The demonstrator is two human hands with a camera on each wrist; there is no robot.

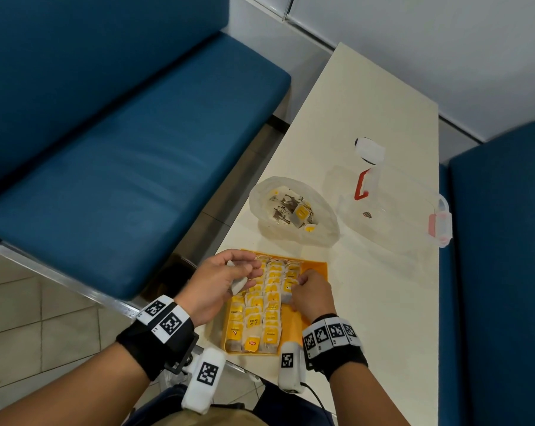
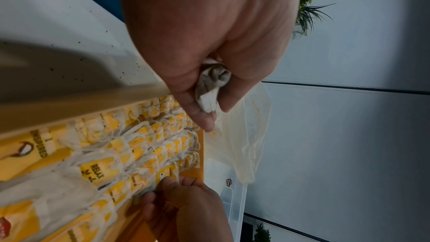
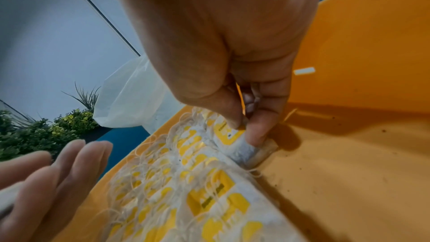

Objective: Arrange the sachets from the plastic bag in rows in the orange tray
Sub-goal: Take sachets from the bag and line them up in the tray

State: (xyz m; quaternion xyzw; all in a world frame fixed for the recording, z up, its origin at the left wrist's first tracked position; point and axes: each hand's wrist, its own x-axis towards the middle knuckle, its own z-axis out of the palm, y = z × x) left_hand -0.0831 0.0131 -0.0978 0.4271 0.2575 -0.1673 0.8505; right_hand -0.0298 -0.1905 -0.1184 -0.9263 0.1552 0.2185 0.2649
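Observation:
The orange tray (image 1: 317, 269) lies at the table's near edge, filled with three rows of yellow-tagged sachets (image 1: 272, 298). My left hand (image 1: 229, 279) hovers over the tray's left side and grips a white sachet (image 2: 208, 98) in its curled fingers. My right hand (image 1: 306, 290) is down in the tray at the right row; thumb and forefinger pinch a sachet (image 3: 235, 141) standing at that row's edge. The clear plastic bag (image 1: 294, 210) with several more sachets lies just beyond the tray. The tray's right strip (image 3: 337, 172) is bare orange.
A clear plastic container (image 1: 392, 207) with red clips and its lid (image 1: 369, 150) stand at the table's right, behind the bag. Blue padded benches (image 1: 121, 164) flank the narrow cream table (image 1: 367, 96). Tiled floor shows at the lower left.

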